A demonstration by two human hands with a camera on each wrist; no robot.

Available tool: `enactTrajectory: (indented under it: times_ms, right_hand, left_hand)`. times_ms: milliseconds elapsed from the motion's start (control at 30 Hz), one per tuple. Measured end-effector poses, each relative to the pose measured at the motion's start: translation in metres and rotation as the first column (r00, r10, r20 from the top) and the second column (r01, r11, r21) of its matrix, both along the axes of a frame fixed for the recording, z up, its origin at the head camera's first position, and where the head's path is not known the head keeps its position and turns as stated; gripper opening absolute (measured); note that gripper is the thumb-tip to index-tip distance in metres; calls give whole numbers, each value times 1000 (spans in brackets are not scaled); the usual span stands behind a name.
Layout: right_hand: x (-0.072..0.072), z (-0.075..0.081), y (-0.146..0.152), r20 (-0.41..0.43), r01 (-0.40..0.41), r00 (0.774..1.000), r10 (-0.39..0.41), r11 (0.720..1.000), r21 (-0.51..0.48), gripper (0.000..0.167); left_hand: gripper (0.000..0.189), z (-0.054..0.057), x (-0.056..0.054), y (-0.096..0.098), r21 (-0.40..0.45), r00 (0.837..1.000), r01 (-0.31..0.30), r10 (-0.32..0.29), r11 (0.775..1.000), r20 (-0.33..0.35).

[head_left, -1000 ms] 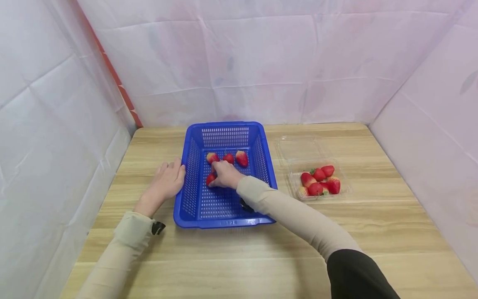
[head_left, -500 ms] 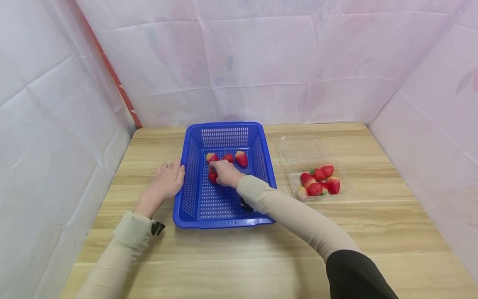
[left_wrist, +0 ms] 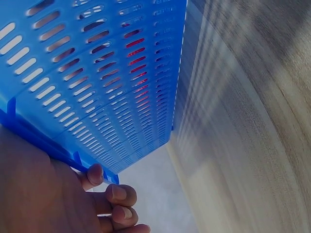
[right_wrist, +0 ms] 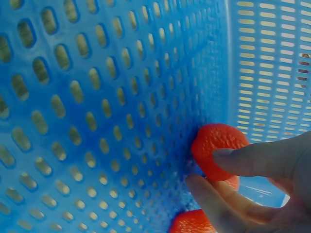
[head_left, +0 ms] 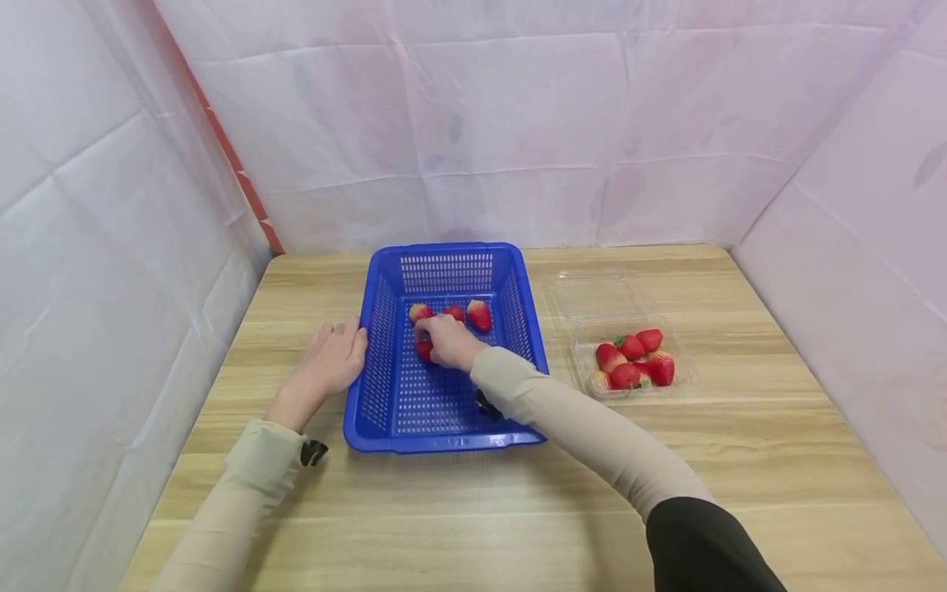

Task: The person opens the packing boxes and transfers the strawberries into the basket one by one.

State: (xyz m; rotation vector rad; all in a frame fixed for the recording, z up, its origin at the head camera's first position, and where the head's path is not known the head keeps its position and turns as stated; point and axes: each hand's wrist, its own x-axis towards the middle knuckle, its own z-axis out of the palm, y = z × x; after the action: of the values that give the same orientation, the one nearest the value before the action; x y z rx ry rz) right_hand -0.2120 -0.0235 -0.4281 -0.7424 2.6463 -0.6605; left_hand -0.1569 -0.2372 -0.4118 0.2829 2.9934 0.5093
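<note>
In the head view, a blue perforated plastic basket (head_left: 444, 442) stands on the wooden table. My left hand (head_left: 333, 358) holds its left rim; in the left wrist view the fingers (left_wrist: 121, 194) are bent at the rim's edge. My right hand (head_left: 453, 341) reaches down into the basket and pinches a red strawberry (head_left: 425, 351) close over the basket floor. In the right wrist view, the thumb lies on this strawberry (right_wrist: 218, 138) and a finger curls by its lower side. Farther back in the basket lie a pale-topped strawberry (head_left: 420, 312), a small one (head_left: 455, 312) and a larger one (head_left: 479, 316).
A clear plastic box (head_left: 684, 380) right of the basket holds several strawberries (head_left: 625, 376). Its transparent lid (head_left: 598, 293) lies folded back behind it. White sheets (head_left: 518, 123) hang around the back and sides of the table (head_left: 444, 526).
The strawberry at my right hand's fingertips has shifted slightly right and back in the basket, and the fingers have drawn in with it. My left hand stays on the rim.
</note>
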Motion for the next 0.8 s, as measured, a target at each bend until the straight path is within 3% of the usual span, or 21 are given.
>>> enactTrajectory:
  times_ms: [300, 533, 800]
  right_hand:
    - [8, 16, 7, -28, -13, 1000, 13, 1000, -1, 36]
    - [9, 48, 22, 14, -8, 1000, 9, 998, -70, 44]
    - [5, 83, 77, -111, 73, 989, -93, 982, -174, 38]
  left_hand:
    - [38, 2, 1, 1, -5, 1000, 1, -1, 1000, 7]
    - [35, 2, -2, -2, -9, 1000, -1, 1, 1000, -12]
    - [34, 2, -2, -1, -5, 1000, 4, -5, 1000, -14]
